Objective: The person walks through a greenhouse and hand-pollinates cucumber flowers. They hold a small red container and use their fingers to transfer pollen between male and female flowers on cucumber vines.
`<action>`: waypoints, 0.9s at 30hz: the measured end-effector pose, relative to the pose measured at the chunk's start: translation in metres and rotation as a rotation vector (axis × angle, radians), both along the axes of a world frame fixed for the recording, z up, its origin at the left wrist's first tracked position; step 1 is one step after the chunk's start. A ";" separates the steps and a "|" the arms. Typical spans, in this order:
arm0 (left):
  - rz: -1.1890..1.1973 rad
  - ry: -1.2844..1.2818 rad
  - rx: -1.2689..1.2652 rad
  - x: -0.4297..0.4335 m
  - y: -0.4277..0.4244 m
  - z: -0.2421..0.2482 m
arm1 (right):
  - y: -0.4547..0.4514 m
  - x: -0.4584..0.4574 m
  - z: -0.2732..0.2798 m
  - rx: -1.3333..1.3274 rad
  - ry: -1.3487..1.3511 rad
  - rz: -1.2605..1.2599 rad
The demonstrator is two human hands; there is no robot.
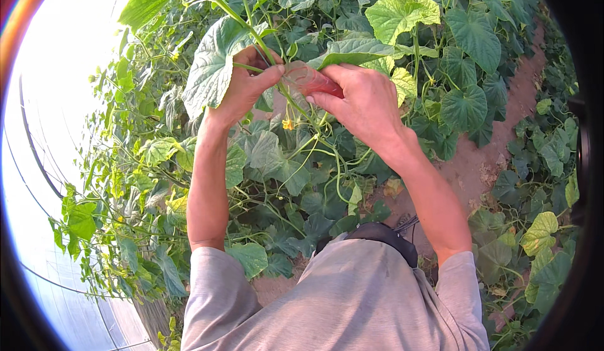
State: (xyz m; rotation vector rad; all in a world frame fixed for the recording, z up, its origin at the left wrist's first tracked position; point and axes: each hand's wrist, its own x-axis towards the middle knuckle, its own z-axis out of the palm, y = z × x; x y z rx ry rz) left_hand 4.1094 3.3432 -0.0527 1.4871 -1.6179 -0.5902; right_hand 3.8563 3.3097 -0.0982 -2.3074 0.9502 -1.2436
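In the upper middle, my left hand (252, 79) pinches a green cucumber vine stem (257, 37) between thumb and fingers. A thin cord seems to run along the stem there. My right hand (361, 98) grips a red, see-through plastic object (314, 80) whose pale, rounded end reaches almost to my left thumb. Its exact kind cannot be told, since my fingers cover part of it. A large leaf (212, 67) hangs over my left wrist, and another leaf (354, 51) lies just above my right hand. Below the stem dangles a yellow flower (288, 124).
Dense cucumber plants (292, 176) with curling tendrils surround me. A bare dirt path (490, 152) runs along the right between rows. Pale greenhouse film (47, 171) curves up at the left. A black pouch (382, 240) sits at my waist.
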 end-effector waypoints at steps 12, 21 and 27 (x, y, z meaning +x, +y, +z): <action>-0.092 0.134 0.103 0.007 0.006 0.008 | -0.002 0.001 -0.006 -0.069 -0.028 0.020; -0.416 0.671 0.044 0.038 -0.008 -0.002 | 0.026 -0.034 -0.039 0.196 0.014 -0.019; -0.614 1.132 0.071 0.046 -0.023 -0.006 | 0.062 -0.086 -0.072 0.191 -0.109 -0.071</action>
